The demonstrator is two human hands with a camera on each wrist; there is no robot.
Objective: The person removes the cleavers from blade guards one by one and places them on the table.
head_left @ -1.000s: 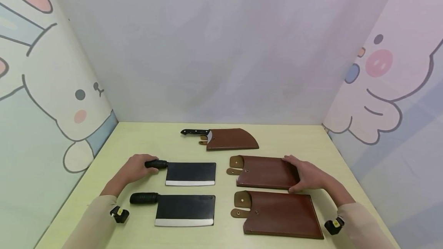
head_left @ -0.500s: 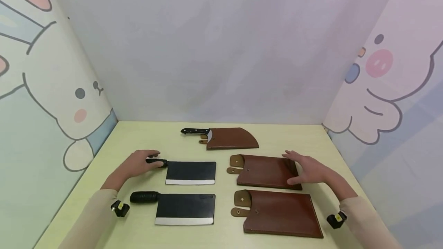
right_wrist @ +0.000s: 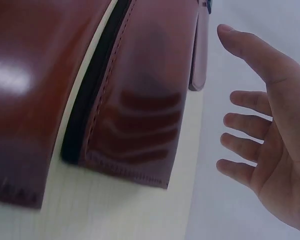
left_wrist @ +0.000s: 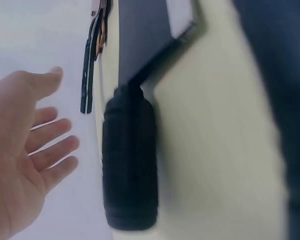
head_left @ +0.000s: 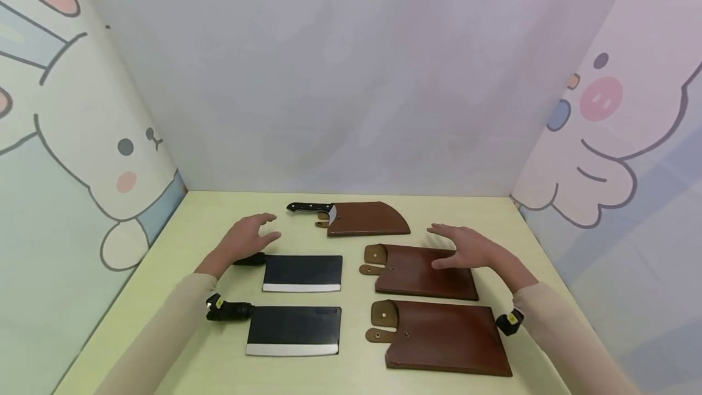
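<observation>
My left hand (head_left: 245, 238) hovers with spread fingers above the black handle (left_wrist: 130, 160) of the middle cleaver (head_left: 303, 271), holding nothing. In the left wrist view its fingers are apart from that handle. My right hand (head_left: 466, 247) is raised, fingers loosely extended, over the middle brown leather sheath (head_left: 414, 279). The right wrist view shows it away from the sheath, whose glossy face reflects the fingers. At the back, a knife with a riveted black handle (head_left: 309, 207) sits in a curved brown sheath (head_left: 367, 219).
Nearer the front lie a second black cleaver (head_left: 294, 329), its handle partly behind my left wrist camera, and a larger brown sheath (head_left: 446, 337) with snap straps (head_left: 381, 336). Fabric walls (head_left: 351, 78) with cartoon animals enclose the pale table (head_left: 219, 206) at the back and sides.
My left hand has let go of the cleaver's handle and moved up and to the right. My right hand has lifted off the middle sheath and shifted left and away from me.
</observation>
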